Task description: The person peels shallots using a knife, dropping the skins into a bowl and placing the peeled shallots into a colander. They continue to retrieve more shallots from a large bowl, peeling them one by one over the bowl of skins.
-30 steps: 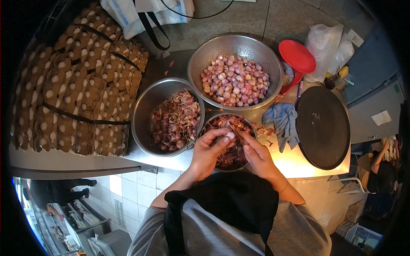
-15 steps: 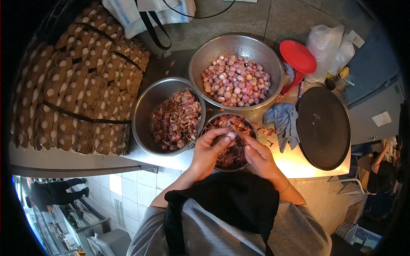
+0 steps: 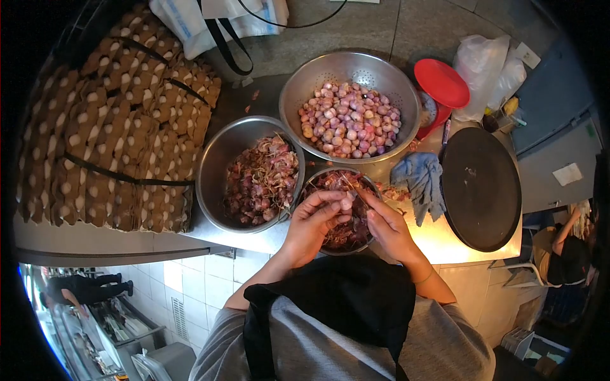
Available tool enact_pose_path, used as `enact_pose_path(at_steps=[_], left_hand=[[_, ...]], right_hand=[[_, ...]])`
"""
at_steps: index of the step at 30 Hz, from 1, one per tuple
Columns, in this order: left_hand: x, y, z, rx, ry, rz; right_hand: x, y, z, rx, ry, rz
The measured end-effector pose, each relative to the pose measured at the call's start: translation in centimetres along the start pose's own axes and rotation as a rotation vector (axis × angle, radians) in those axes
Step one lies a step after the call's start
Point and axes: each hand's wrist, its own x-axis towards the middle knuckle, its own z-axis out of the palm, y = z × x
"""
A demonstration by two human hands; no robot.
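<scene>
Looking down from head height: both hands meet over the small steel bowl [image 3: 337, 213]; the left hand [image 3: 311, 225] has its fingers curled tight around a shallot [image 3: 346, 203], a pale pinkish bulb peeking out at the fingertips, just above the reddish skins in that bowl; the right hand [image 3: 389, 230] pinches in against it from the other side, thumb and forefinger closed on the bulb's end; to the left sits a bigger bowl [image 3: 219, 159] heaped with papery purple peelings; behind, a colander [image 3: 298, 95] full of glossy peeled shallots; a blue cloth [image 3: 422, 181] lies crumpled beside a dark round tray [image 3: 480, 190]; egg cartons [image 3: 114, 127] stack up at far left.
</scene>
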Motion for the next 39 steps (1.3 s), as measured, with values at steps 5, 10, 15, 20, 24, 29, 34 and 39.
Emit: enact_pose_path(at_steps=[5, 10, 15, 20, 24, 29, 34, 39], left_hand=[[0.2, -0.7, -0.7, 0.068, 0.003, 0.121], [0.3, 0.7, 0.0, 0.239, 0.121, 0.212], [4.0, 3.5, 0.7, 0.555, 0.13, 0.504], [8.9, 5.6, 1.0, 0.551, 0.034, 0.475], [9.0, 7.1, -1.5, 0.975, 0.108, 0.574], [7.7, 9.7, -7.9, 1.863, 0.519, 0.692], [7.2, 11.6, -17.2, 2.077, 0.642, 0.089], [6.2, 10.2, -21.4, 1.947, 0.327, -0.071]], right_hand=[[-0.1, -0.2, 0.0, 0.007, 0.01, -0.014], [0.0, -0.1, -0.2, 0.047, 0.072, -0.011], [-0.1, 0.9, 0.4, 0.047, 0.082, -0.065], [-0.5, 1.9, 0.8, 0.041, 0.002, -0.057], [-0.4, 2.4, 1.4, 0.023, -0.029, -0.085], [-0.2, 2.1, 0.9, -0.037, -0.103, -0.017], [0.0, 2.3, 0.7, 0.03, -0.078, 0.001], [0.2, 2.4, 0.7, 0.027, -0.085, -0.001]])
